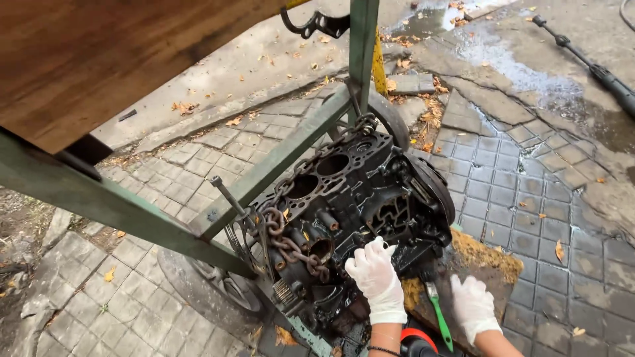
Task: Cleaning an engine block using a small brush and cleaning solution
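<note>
- Two gloved hands at work on a black engine block (344, 205), which hangs tilted against a green steel frame (264, 168), bound w/ a rusty chain (288, 244), low over wet paving (529, 178).
- Left hand (377, 277): white glove, palm flat on the block's lower side face, fingers (370, 254) together and pressed to the metal, gripping nothing (looks like steadying).
- Right hand (473, 305): fingers curled down by a green-handled brush (436, 314); can't tell if they're clamped on it or just beside it, grip hidden by the glove.
- Brush bristles sit at the block's bottom edge, near a dirty, yellow-crusted board (476, 264).
- Step in hand, I'd judge: scrubbing grime off the block's lower side, approx mid-clean; surface is dark and oily.
- Next move calls for: firm hold on the brush, strokes along ribs and recesses, left hand holding the block from swinging on the chain.
- Pressure-washer lance (589, 63) lies on the paving, well apart.
</note>
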